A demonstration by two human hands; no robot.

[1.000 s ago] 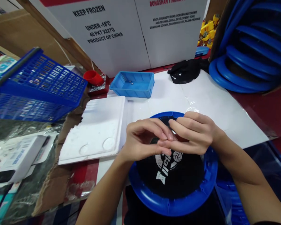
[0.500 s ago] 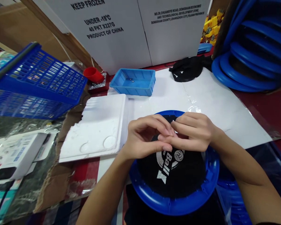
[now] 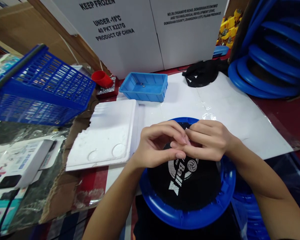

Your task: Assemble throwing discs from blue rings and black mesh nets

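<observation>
Both hands meet above a blue plastic ring (image 3: 183, 218) with black fabric (image 3: 200, 190) across its middle, printed in white with "Ball" and a ball picture. My left hand (image 3: 161, 143) has thumb and fingers brought together at the tips. Against it, the curled fingers of my right hand (image 3: 207, 140) touch the left fingertips. Whatever lies between the fingertips, if anything, is hidden or too small to make out. The ring rests at the near edge of the table, over my lap, and its far part is partly covered by the hands.
A blue tray (image 3: 143, 96) holds a few small metal bits. Left of it are a white foam slab (image 3: 102, 133), a red cup (image 3: 102, 79) and a blue basket (image 3: 47, 83). Black fabric (image 3: 202, 73) lies at the back; several blue rings (image 3: 265, 86) are stacked right.
The whole view has shifted slightly, so things appear a little further right. Both hands keep the same pose over the ring.
</observation>
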